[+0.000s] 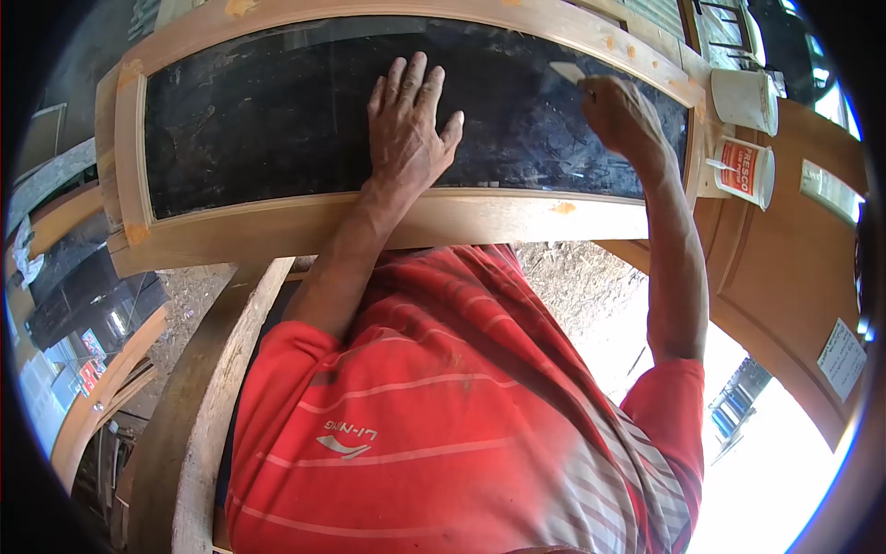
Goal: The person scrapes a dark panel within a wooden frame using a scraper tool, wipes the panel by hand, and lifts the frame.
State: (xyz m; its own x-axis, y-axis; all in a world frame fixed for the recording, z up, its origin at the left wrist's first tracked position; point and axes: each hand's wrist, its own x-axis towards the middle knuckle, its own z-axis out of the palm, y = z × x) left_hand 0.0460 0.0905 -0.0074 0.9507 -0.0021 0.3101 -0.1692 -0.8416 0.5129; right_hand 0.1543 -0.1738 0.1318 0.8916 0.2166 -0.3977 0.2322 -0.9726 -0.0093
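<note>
A dark, smudged glass panel (277,120) sits in a pale wooden frame (305,219) with orange-brown filler patches. My left hand (406,134) lies flat on the glass, fingers stretched out and thumb apart. Toward the panel's right end, my right hand (618,115) is closed over the glass. A small, flat, pale piece like a scraper blade (567,71) sticks out to the left from its fingers. Whatever part of it is inside the fist is hidden, so its exact kind cannot be made out.
At the frame's right end stand a white tub (744,102) and a labelled white bucket (743,175) with a light handle sticking out. A curved wooden panel (780,240) is on the right. A rough timber beam (208,434) and another glazed frame (92,392) are on the left.
</note>
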